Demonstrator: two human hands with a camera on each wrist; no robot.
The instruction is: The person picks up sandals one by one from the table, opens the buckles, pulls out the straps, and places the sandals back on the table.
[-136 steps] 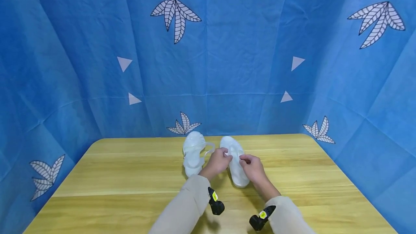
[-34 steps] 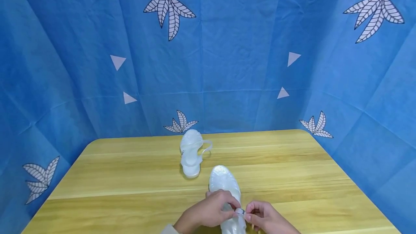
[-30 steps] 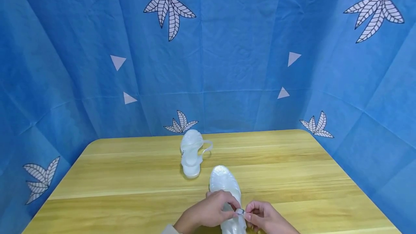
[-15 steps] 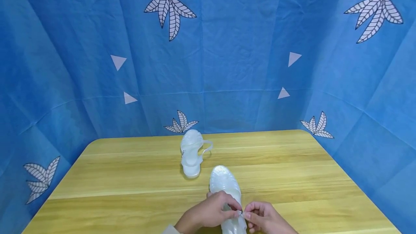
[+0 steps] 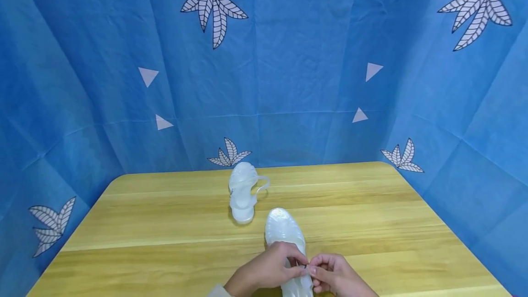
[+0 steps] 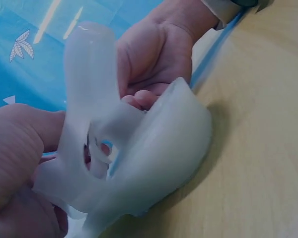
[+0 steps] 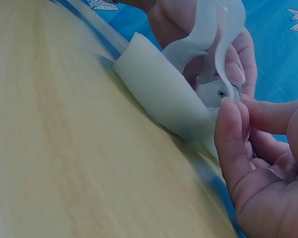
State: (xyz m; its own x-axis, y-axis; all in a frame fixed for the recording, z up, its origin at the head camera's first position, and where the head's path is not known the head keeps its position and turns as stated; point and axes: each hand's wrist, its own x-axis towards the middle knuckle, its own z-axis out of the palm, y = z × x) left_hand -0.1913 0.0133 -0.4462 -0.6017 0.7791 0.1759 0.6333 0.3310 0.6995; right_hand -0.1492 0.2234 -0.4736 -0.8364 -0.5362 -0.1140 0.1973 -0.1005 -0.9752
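Near the table's (image 5: 165, 242) front edge, both hands, left (image 5: 264, 272) and right (image 5: 336, 276), are pinching the near sandal's (image 5: 284, 233) strap (image 7: 208, 29); soft, light jelly plastic, probably slippery, best gripped by the buckle end

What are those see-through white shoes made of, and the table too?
The near sandal looks like soft, milky, half-clear plastic or jelly rubber: light passes through its strap, which bends in both hands. The far sandal looks the same. The table looks like wood or a wood-look top, yellow with grain lines and a smooth finish.
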